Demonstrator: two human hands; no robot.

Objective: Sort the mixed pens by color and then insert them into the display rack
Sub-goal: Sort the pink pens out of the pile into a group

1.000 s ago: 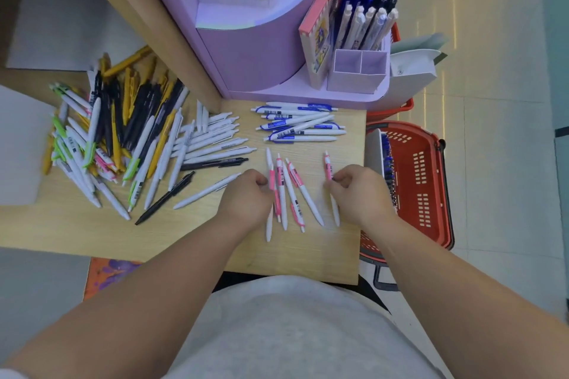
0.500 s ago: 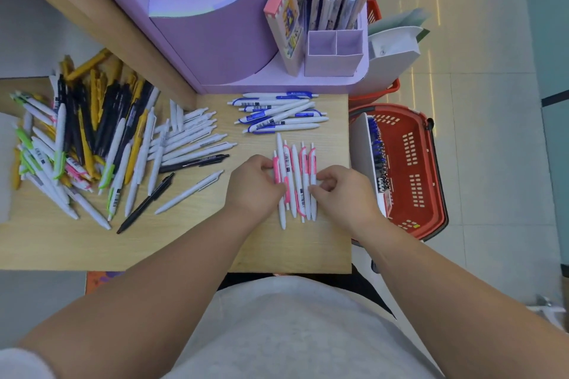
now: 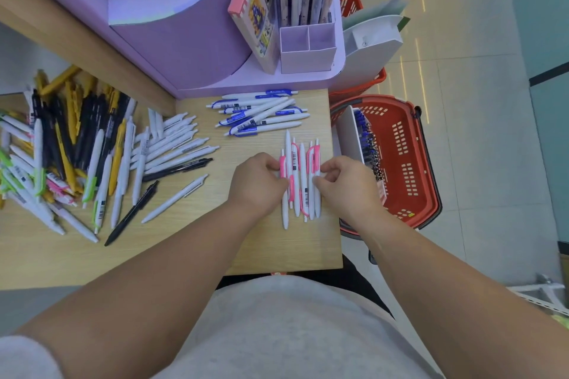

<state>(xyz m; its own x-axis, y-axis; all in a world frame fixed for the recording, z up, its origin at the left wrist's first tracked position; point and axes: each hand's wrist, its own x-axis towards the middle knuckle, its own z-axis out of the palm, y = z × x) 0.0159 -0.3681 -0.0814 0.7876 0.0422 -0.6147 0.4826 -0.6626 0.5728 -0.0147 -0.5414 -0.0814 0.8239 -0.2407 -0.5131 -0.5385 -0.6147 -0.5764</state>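
Presently, item one: pink-clip pens [image 3: 300, 175], white barrels, about six. They lie side by side, touching, on the wooden table [image 3: 277, 243] near its right edge, with their long axes running from 12 to 6 o'clock.

Left hand [image 3: 257, 181]: at 9 o'clock of the set, fingers curled, tips pinching the leftmost pens.

Right hand [image 3: 345, 184]: at 3 o'clock of the set, thumb and forefinger curled in a pinch on the rightmost pen.

Blue-clip pens [image 3: 261, 115]: loose group on the table, 11 o'clock of the pink set, near it but apart.

Plain white pens [image 3: 175, 144]: fanned row, 9 to 10 o'clock.

Single white pen [image 3: 175, 198] and black pen [image 3: 132, 212]: 9 o'clock, both lying aslant.

Mixed pile [image 3: 61, 148]: black, yellow, green-clip and white pens, far out at 9 o'clock.

Display rack [image 3: 191, 49]: lilac, at 12 o'clock; its open compartments [image 3: 308, 49] stand in front of upright pens.

Red basket [image 3: 409, 163]: on the floor at 3 o'clock, just beside the table.
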